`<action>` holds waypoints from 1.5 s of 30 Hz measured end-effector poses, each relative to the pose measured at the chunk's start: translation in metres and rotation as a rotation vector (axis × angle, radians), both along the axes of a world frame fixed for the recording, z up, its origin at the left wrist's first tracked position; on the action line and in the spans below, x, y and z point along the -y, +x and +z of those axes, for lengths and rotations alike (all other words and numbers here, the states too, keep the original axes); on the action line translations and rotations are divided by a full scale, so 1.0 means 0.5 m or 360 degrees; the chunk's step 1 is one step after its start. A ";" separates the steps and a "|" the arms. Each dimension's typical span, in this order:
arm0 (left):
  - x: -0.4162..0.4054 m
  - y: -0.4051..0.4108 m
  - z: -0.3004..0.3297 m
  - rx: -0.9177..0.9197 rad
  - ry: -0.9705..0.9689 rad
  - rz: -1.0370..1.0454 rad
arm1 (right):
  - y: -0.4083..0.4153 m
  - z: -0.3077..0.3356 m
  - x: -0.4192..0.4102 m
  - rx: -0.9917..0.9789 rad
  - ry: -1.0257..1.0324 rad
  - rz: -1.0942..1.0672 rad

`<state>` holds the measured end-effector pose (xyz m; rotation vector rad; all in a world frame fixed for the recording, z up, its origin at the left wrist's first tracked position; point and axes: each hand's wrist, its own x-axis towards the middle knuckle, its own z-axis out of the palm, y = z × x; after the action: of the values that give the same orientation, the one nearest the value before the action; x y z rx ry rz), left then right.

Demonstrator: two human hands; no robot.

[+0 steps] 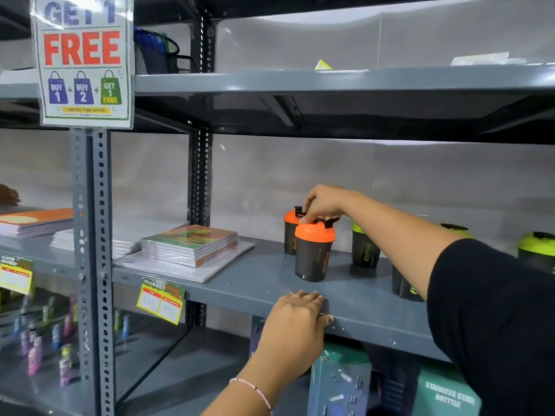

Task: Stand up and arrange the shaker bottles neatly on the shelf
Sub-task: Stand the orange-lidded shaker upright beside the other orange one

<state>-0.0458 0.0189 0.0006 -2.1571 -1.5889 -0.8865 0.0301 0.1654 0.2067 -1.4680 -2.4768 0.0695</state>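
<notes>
Several dark shaker bottles stand upright on the grey metal shelf (pixel 246 283). My right hand (pixel 322 202) pinches the lid of the front orange-lidded shaker (pixel 313 253). A second orange-lidded shaker (pixel 289 232) stands just behind it to the left. Three green-lidded shakers are further right: one (pixel 365 250) behind my forearm, one (pixel 404 286) mostly hidden under my arm, one (pixel 537 250) at the far right. My left hand (pixel 300 316) grips the shelf's front edge, fingers curled over it.
Stacks of notebooks (pixel 189 244) lie on the shelf left of the shakers. A perforated upright post (pixel 93 265) carries a promo sign (pixel 84 58). A yellow price tag (pixel 160 301) hangs from the shelf edge. Boxed bottles (pixel 339 382) sit on the shelf below.
</notes>
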 end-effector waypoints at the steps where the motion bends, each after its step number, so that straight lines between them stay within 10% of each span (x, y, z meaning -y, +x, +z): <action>1: 0.000 0.000 0.000 0.0001 0.0005 -0.0006 | -0.003 -0.002 0.000 0.0023 0.0014 -0.0051; 27: 0.002 -0.003 -0.011 0.0052 0.0144 -0.0001 | -0.040 -0.055 0.018 0.0106 0.0561 -0.0579; 38: 0.016 0.046 0.005 0.0240 0.0033 0.0312 | 0.259 -0.151 0.228 -0.1272 0.0643 -0.0592; 45: 0.000 0.285 0.012 0.0205 0.0063 -0.0097 | 0.556 -0.296 0.219 -0.1368 0.1053 -0.1797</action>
<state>0.0966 0.0187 0.0068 -2.1706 -1.5571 -1.0870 0.3082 0.0559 0.0589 -1.7347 -0.7090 -0.2518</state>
